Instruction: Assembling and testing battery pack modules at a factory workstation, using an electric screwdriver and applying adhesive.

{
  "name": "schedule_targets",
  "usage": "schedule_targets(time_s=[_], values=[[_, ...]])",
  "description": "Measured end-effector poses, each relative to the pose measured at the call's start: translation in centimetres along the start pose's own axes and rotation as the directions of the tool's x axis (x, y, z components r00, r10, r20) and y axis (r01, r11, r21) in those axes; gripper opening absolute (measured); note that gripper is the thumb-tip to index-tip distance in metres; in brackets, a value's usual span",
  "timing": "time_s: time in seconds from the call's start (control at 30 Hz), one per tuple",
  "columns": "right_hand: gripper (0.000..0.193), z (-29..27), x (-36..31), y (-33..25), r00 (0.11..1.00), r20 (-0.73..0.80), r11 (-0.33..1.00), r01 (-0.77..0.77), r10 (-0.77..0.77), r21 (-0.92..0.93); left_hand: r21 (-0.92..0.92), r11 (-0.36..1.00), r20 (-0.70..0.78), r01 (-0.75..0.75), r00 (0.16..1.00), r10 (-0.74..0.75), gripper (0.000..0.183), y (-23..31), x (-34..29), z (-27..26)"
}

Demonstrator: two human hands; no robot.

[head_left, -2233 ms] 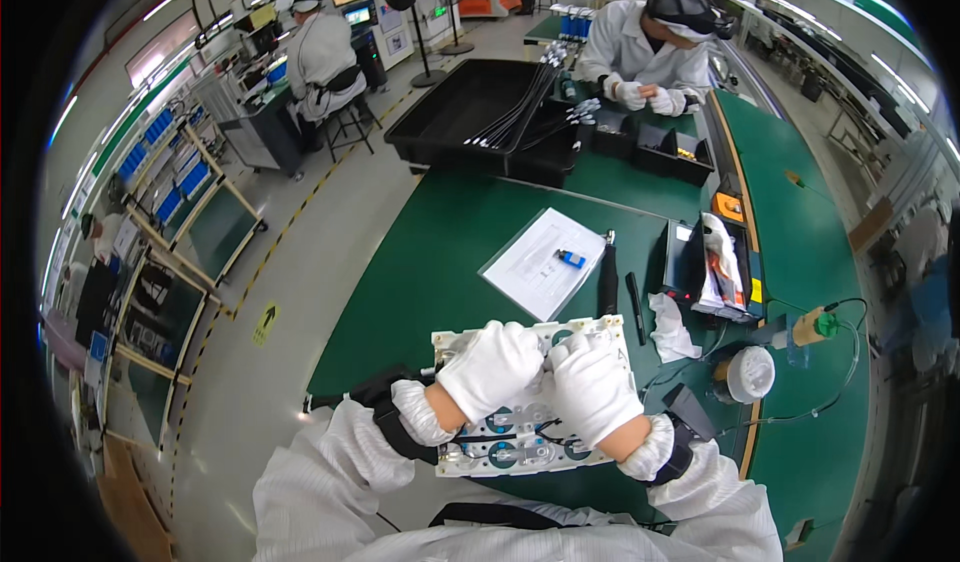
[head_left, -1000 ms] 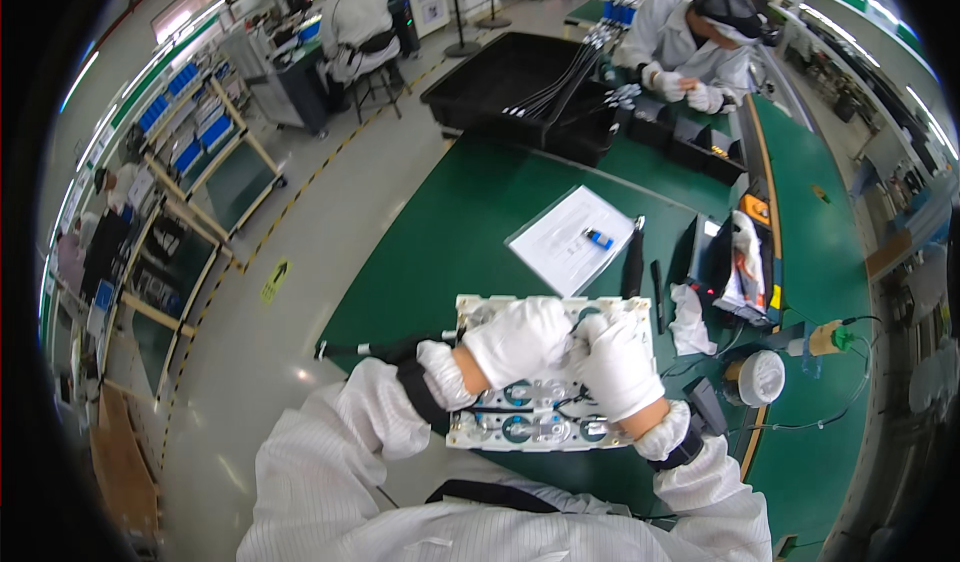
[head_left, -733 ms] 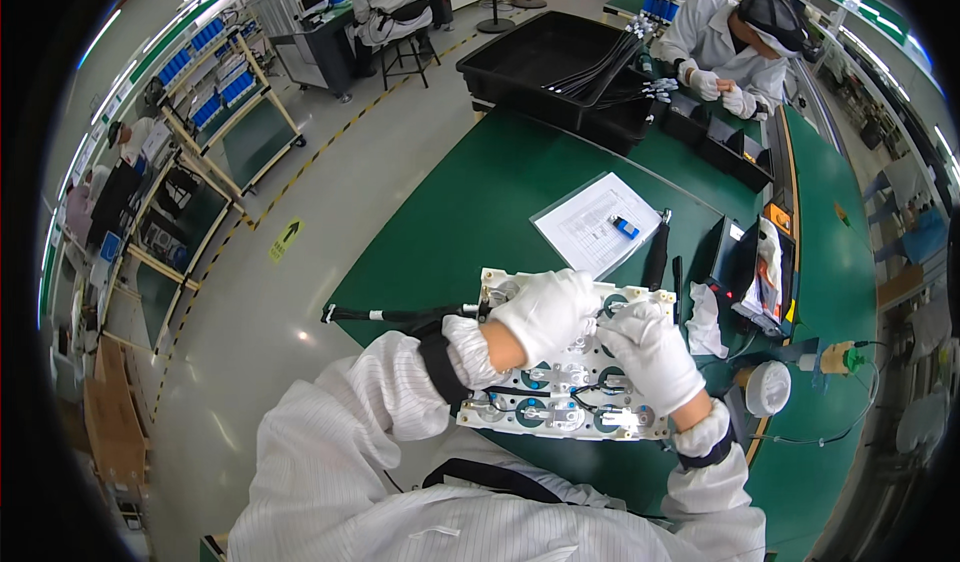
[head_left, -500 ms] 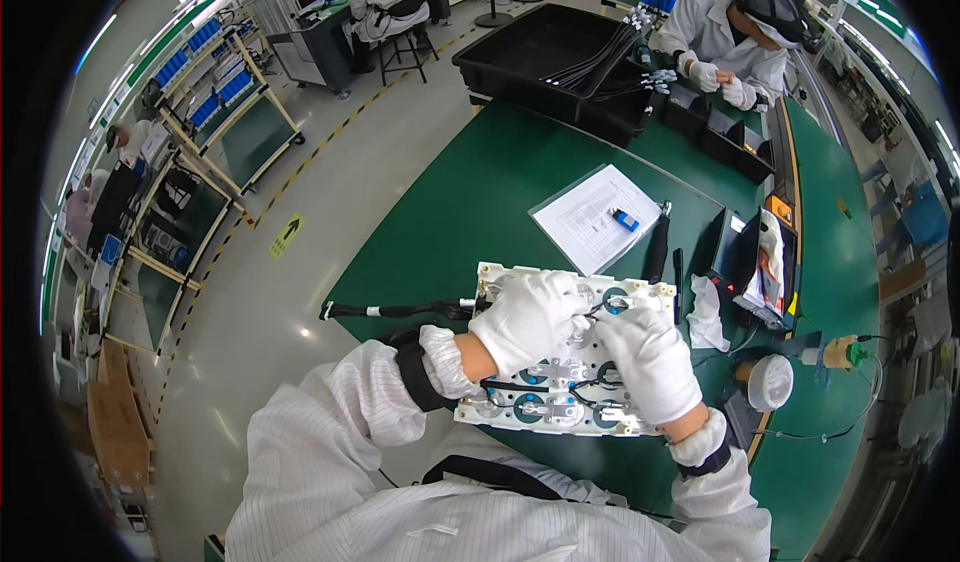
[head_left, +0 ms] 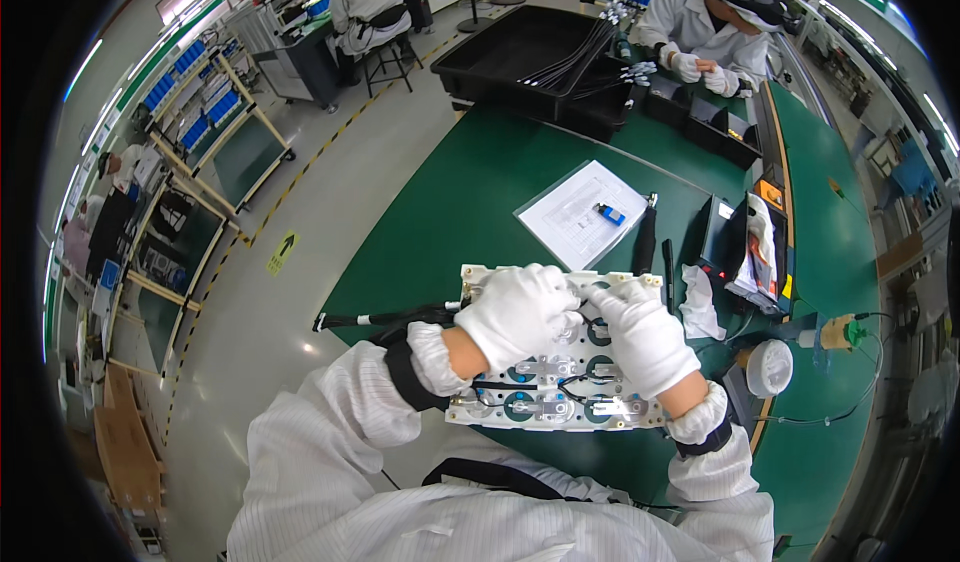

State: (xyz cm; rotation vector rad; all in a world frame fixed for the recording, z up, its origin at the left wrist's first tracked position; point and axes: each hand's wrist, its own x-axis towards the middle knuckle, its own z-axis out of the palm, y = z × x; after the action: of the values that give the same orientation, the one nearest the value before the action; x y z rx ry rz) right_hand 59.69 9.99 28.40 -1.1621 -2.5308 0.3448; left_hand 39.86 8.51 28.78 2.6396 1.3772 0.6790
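Note:
A white plastic board point(head_left: 540, 422) carries silvery metal strips, round openings, blue dots and thin black wires. It lies on the green table in front of me. My left hand point(head_left: 522, 314), in a white glove, is closed over the far middle of the board with its fingertips pinched. Just beside it, the gloved right hand point(head_left: 645, 337) is closed too, its fingertips almost meeting the left ones. Whatever they pinch is hidden by the gloves. From the board's left side a black cable bundle point(head_left: 400, 317) sticks out past the table edge.
Beyond the board lies a paper sheet point(head_left: 570, 224) with a small blue part point(head_left: 610, 214). A black-handled tool point(head_left: 646, 240), a crumpled white cloth point(head_left: 700, 302) and a round white tub point(head_left: 769, 368) stand rightward. A black tray point(head_left: 500, 72) holds cables; a co-worker point(head_left: 690, 32) sits beyond.
The view has shifted slightly, so the surroundings sit a little further left. My right fingers have moved closer to the left ones at the board's far edge. Both hands stay closed.

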Motion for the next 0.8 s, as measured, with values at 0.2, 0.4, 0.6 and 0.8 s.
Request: schedule_targets(time_s=[0.2, 0.4, 0.6, 0.8], values=[[0.035, -2.1, -0.6, -1.9, 0.808, -0.544, 0.974, -0.199, 0.227, 0.111, -0.414, 0.899, 0.037, 0.14, 0.99, -0.137, 0.033, 6.1, 0.8, -1.2], [0.045, -4.6, -2.0, -4.8, 0.862, -0.471, 0.975, -0.103, 0.185, 0.195, -0.532, 0.846, -0.062, -0.042, 0.998, 0.011, 0.025, 13.1, -1.9, 2.3], [0.012, -4.8, -3.9, -3.2, 0.825, -0.472, 0.909, -0.113, 0.311, 0.402, -0.36, 0.929, 0.028, -0.083, 0.995, 0.1, 0.013, 9.7, -1.1, -3.0], [0.016, -3.2, -3.9, -9.6, 0.954, -0.298, 0.805, 0.206, -0.038, 0.557, -0.936, 0.33, -0.082, 0.125, 0.833, -0.547, 0.039, 7.2, 1.7, -4.7]])
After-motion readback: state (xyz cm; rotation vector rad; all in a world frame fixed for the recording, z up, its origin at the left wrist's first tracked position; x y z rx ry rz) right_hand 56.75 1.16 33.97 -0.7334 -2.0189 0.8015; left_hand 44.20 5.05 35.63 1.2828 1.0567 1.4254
